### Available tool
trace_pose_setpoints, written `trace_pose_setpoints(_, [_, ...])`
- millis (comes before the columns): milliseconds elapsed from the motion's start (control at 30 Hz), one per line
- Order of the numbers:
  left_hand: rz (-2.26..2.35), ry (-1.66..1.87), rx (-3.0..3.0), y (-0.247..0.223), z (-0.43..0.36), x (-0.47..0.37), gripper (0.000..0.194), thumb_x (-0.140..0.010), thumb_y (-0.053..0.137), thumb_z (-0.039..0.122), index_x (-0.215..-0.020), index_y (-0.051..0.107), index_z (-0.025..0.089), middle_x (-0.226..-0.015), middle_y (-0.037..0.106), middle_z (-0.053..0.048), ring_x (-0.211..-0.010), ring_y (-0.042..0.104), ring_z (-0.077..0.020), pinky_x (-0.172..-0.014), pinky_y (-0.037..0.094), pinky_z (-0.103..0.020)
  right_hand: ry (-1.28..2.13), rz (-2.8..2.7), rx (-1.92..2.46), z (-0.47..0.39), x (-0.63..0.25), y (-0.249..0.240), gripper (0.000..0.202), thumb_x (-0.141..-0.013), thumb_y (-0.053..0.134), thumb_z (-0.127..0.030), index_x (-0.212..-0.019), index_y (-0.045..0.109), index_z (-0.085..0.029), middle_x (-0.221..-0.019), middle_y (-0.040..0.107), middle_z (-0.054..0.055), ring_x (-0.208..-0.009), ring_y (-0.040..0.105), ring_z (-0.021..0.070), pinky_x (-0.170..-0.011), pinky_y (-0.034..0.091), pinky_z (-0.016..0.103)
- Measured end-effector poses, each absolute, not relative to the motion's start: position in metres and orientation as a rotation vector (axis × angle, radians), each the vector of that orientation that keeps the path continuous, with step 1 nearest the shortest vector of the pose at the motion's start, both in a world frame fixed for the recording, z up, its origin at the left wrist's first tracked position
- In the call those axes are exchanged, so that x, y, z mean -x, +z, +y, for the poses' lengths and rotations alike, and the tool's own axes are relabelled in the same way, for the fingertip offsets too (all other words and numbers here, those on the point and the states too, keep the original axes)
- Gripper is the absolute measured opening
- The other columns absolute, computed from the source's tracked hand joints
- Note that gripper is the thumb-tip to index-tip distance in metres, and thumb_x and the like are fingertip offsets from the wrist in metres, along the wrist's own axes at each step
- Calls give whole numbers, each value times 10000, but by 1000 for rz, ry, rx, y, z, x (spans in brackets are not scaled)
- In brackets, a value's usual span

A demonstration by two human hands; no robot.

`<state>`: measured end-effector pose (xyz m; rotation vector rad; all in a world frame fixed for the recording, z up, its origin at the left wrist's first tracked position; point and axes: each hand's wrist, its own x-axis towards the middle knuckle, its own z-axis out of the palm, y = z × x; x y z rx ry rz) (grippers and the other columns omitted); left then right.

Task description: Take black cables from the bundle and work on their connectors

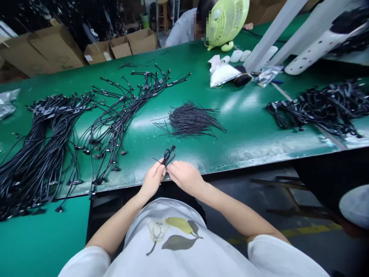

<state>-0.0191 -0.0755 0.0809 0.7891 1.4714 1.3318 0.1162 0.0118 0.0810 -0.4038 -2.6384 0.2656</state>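
My left hand (153,177) is closed around a folded black cable (168,156), whose loops and a connector stick up above the fingers. A thin dark strand pokes out to the left of the cable. Right against it, my right hand (184,175) has its fingertips pinched together at the lower part of the bundle; what they grip is hidden. Beyond my hands lies a heap of short thin black ties (190,120) on the green table (242,134). Loose black cables (123,111) with connectors are spread to the left of that heap.
A thick pile of straight cables (43,142) covers the far left. Folded cables (325,104) are heaped at right. Toward the back stand a green fan (229,19), a white bag (223,75) and a slanted grey post (273,34). A person (184,29) sits across the table.
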Motion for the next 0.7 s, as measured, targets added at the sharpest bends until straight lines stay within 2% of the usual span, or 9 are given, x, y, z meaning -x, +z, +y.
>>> trace_pose_setpoints(67, [1610,1331,-914,77,-79,25,384,-887,572,433,-1173,635,185,-761,551,-10,-731,506,-158,-637,382,-248,-36,-2624,205,16,-111,87,241,-969,370,-134,-886,596,-135,-801,580,68,-753,503,175,-692,365,323])
trace_pose_setpoints(100, [1629,1319,-912,76,-80,27,332,-872,590,416,-1099,663,185,-776,570,-18,-774,516,-169,-668,387,-252,-145,-2610,72,19,-108,90,247,-962,360,-112,-929,604,-123,-894,605,92,-829,520,187,-738,379,337])
trace_pose_setpoints(167, [1580,1256,-830,76,-83,31,268,-855,596,421,-914,673,171,-655,534,3,-657,480,-154,-595,361,-250,-271,-2598,-161,24,-102,97,250,-954,354,-101,-986,602,-101,-1086,599,133,-1000,520,214,-846,389,366])
trace_pose_setpoints(200, [1532,1216,-788,78,-85,33,277,-855,583,436,-843,653,168,-572,479,27,-564,422,-137,-534,323,-247,-299,-2613,-244,26,-100,100,238,-955,360,-112,-971,598,-102,-1105,593,136,-1029,515,221,-873,387,375])
trace_pose_setpoints(267, [1437,1169,-745,81,-88,37,309,-857,559,461,-792,618,165,-499,388,62,-471,315,-109,-470,247,-239,-320,-2680,-356,27,-95,107,207,-962,380,-147,-905,578,-122,-983,596,105,-941,533,210,-832,397,367])
trace_pose_setpoints(333, [1355,1156,-712,85,-92,41,305,-840,577,463,-821,608,160,-523,377,69,-470,291,-93,-467,228,-226,-344,-2737,-437,26,-91,112,187,-965,387,-159,-880,553,-139,-868,564,66,-812,524,187,-734,393,342])
trace_pose_setpoints(433, [1272,1132,-637,89,-96,46,302,-800,628,457,-815,592,157,-567,355,72,-492,261,-80,-471,212,-212,-453,-2789,-492,20,-86,116,170,-951,391,-136,-901,554,-129,-860,540,71,-767,505,183,-638,356,332])
trace_pose_setpoints(567, [1244,1099,-597,92,-97,46,299,-771,654,446,-795,574,160,-604,327,72,-510,231,-78,-470,189,-208,-594,-2847,-550,10,-82,114,175,-897,472,-139,-749,565,-138,-745,495,67,-703,477,195,-579,302,339])
trace_pose_setpoints(700, [1290,1123,-624,96,-101,40,261,-813,601,406,-895,614,158,-620,360,59,-543,272,-96,-503,240,-215,-643,-2917,-613,7,-76,120,188,-879,519,-175,-713,595,-128,-740,538,95,-685,491,204,-557,285,328])
